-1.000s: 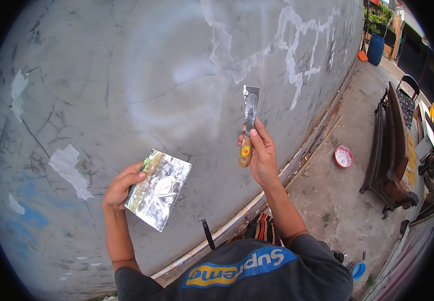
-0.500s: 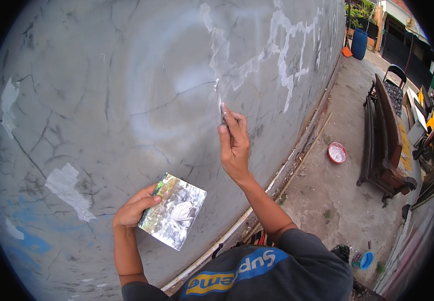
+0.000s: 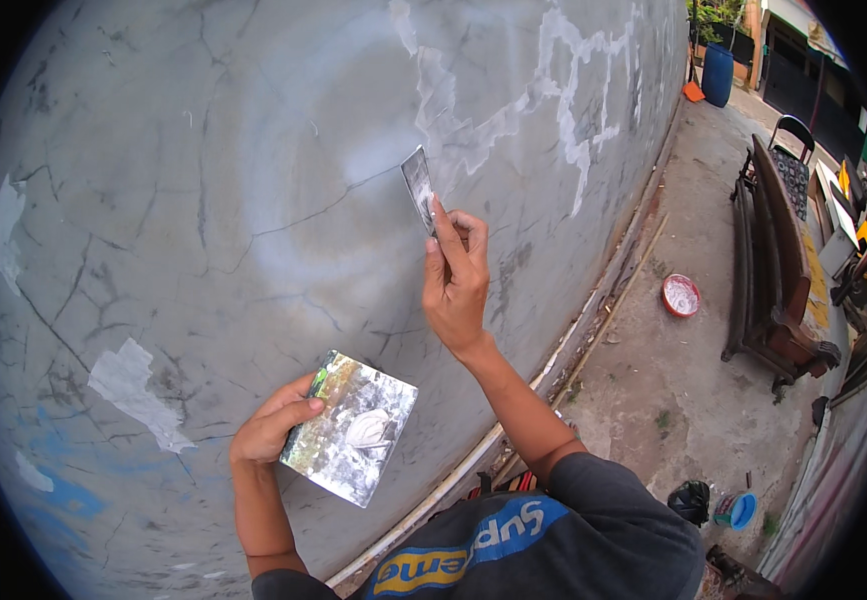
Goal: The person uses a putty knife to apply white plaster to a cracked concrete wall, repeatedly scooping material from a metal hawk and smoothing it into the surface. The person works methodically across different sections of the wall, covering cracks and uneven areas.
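Observation:
Between the thumb and fingers of my right hand (image 3: 458, 280) is a flat putty knife (image 3: 418, 185), its blade pointing up at the grey wall (image 3: 153, 260). The blade's tip lies by the right end of a thin crack (image 3: 338, 200), close to a pale filler streak (image 3: 438, 100); whether it touches the wall I cannot tell. Lower left, my left hand (image 3: 273, 420) grips the edge of a smeared rectangular board (image 3: 343, 455), thumb on top. A small mound of white putty (image 3: 368, 428) sits on the board.
Pale filler patches (image 3: 138, 390) and other cracks mark the wall. On the ground to the right are a red bowl of white paste (image 3: 680, 296), a wooden bench (image 3: 778, 270), a blue bucket (image 3: 735, 511) and a black bag (image 3: 690, 502). A blue barrel (image 3: 717, 75) stands farther off.
My right hand has shifted slightly left and turned the putty knife, so its blade now shows its broad face. The board in my left hand is almost where it was.

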A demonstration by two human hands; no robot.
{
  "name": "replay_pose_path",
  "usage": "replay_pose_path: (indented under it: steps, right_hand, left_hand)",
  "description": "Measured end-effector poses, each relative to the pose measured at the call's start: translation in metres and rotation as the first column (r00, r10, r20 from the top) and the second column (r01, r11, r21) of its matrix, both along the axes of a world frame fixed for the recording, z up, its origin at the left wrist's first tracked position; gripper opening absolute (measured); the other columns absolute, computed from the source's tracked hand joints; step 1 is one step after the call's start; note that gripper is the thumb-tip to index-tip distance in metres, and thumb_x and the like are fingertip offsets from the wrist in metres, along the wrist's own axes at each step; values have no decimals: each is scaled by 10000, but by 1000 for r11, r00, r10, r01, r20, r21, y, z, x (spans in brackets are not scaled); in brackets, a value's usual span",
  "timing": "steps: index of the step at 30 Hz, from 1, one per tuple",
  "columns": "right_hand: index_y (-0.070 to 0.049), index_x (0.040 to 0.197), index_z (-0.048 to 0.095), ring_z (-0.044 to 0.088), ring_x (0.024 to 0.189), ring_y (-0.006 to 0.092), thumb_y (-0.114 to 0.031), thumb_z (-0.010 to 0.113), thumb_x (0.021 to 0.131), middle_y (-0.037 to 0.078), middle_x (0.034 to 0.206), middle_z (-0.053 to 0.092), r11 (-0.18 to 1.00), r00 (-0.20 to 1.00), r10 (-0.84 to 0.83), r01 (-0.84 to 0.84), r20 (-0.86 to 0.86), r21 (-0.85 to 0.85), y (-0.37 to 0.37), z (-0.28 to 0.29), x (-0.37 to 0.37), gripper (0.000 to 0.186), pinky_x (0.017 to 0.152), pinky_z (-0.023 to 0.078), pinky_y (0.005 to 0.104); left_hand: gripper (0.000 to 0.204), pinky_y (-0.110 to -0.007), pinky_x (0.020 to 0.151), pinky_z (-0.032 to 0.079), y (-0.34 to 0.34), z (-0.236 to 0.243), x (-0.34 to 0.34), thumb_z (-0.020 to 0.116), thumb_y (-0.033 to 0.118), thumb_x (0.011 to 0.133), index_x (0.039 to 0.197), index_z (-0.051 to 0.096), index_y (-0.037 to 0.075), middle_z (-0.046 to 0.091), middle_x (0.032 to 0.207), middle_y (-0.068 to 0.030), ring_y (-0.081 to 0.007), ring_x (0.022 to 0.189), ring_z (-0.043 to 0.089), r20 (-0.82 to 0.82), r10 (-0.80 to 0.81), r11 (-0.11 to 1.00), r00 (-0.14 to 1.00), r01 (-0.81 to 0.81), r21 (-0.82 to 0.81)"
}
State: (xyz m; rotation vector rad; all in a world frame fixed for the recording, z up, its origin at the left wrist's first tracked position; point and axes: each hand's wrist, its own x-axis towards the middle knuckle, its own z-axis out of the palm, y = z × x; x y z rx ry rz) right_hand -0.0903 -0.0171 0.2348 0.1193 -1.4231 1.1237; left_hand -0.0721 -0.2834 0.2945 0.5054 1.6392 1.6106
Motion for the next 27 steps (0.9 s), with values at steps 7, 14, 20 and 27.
replay_pose_path:
  steps: [7,14,20,27]
  right_hand:
    - [-59,1380,567,465,853,173,104,563,891,96,1088,463,976,991,-137,135,-3,169,2,-3,-8,516,752,450,277]
    - [-109,1381,574,463,865,230,130,572,844,121,1069,477,969,966,18,-81,258,235,28,6,62,588,798,445,330]
    - [-119,1370,580,491,889,256,111,586,841,142,1091,482,944,964,-130,48,232,328,51,39,59,577,792,462,357]
    - [-63,1372,553,510,908,286,115,574,847,158,1090,459,901,930,-207,59,305,431,39,40,61,555,790,468,372]
  left_hand:
    - [471,-262,884,486,2,1,0,595,200,925,1318,512,-48,650,1147,-93,-122,987,625,-23,-23,999,999,22,-26]
    - [511,-267,904,479,1,0,1,604,219,919,1341,495,-47,640,1173,-102,-130,1025,616,-46,-16,999,999,15,-29]
    - [504,-259,892,489,4,3,-1,599,199,921,1351,490,-42,643,1171,-90,-119,1011,624,-36,-32,999,999,32,8]
    - [506,-257,885,497,4,-2,-1,591,189,926,1360,480,-47,648,1164,-87,-112,999,630,-44,-22,999,999,23,36]
